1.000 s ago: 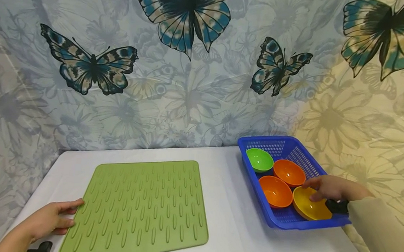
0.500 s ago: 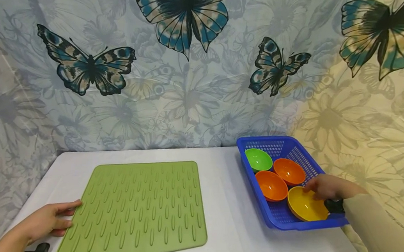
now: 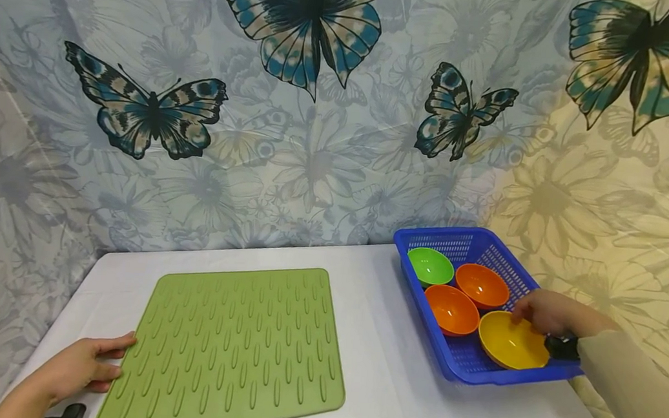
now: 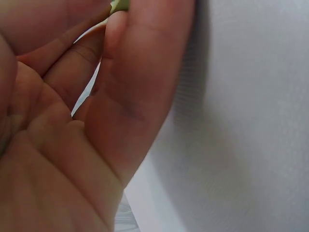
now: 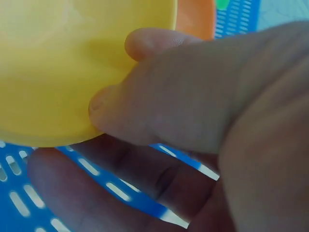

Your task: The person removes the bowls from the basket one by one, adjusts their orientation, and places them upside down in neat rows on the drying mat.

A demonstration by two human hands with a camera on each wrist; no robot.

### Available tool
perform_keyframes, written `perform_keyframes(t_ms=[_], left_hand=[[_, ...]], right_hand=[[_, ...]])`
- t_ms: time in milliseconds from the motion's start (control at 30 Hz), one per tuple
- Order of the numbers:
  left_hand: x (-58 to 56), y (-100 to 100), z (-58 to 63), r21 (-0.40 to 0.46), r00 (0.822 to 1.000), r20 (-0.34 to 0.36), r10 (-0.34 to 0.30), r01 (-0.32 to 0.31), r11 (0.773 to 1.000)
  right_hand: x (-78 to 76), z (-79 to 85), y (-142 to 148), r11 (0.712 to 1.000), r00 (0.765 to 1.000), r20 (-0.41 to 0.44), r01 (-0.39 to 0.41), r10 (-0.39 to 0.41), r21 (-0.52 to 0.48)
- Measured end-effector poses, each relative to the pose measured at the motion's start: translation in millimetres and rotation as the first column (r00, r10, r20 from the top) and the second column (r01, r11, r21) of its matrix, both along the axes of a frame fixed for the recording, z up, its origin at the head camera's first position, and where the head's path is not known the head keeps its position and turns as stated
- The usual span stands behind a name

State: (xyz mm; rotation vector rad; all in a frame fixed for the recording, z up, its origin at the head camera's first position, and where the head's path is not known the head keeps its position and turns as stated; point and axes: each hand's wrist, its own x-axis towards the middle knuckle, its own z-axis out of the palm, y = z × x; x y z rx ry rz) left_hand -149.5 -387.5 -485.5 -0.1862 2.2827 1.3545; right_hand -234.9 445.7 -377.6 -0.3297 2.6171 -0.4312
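In the head view, my right hand (image 3: 548, 313) pinches the far right rim of a yellow bowl (image 3: 511, 344) inside a blue plastic basket (image 3: 457, 370). The right wrist view puts the thumb (image 5: 111, 108) against the bowl's inner wall, with other fingers outside and below its rim. Two orange bowls (image 3: 451, 311) and a light green bowl (image 3: 431, 266) sit beside it in the basket. On the left, my left hand (image 3: 75, 369) touches the left edge of a green ridged mat (image 3: 232, 338), its fingers loosely extended. The left wrist view barely shows the mat at the fingertips.
A white-covered table (image 3: 372, 341) bears the mat and basket, with a bare strip between them. Behind it hangs a patterned cloth (image 3: 314, 169) with butterflies. A black wrist strap piece (image 3: 560, 346) shows at my right wrist.
My right fingers have closed onto the yellow bowl's rim, and the bowl has shifted slightly left. The nearer orange bowl has slid a little back and left. My left hand has stayed put.
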Motion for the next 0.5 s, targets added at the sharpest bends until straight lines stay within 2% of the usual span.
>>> perform_keyframes(t_ms=[100, 233, 367, 500], left_hand=[[0.1, 1, 0.4, -0.003, 1.000, -0.004, 0.000, 0.000, 1.000], [0.7, 2, 1.0, -0.002, 1.000, -0.006, 0.003, -0.003, 1.000], [1.9, 4, 2.2, 0.001, 1.000, -0.014, -0.005, 0.005, 1.000], [2.1, 6, 2.7, -0.002, 1.000, -0.027, -0.015, 0.015, 1.000]], right_hand=[[2.7, 0.8, 4, 0.999, 0.996, -0.075, -0.044, 0.046, 0.026], [5.8, 4.4, 9, 1.000, 0.993, -0.114, -0.027, 0.028, 0.009], [10.9, 9.4, 14, 0.998, 0.993, -0.114, 0.025, -0.032, -0.063], [18.3, 10.9, 18, 0.979, 0.987, -0.074, 0.132, -0.145, -0.157]])
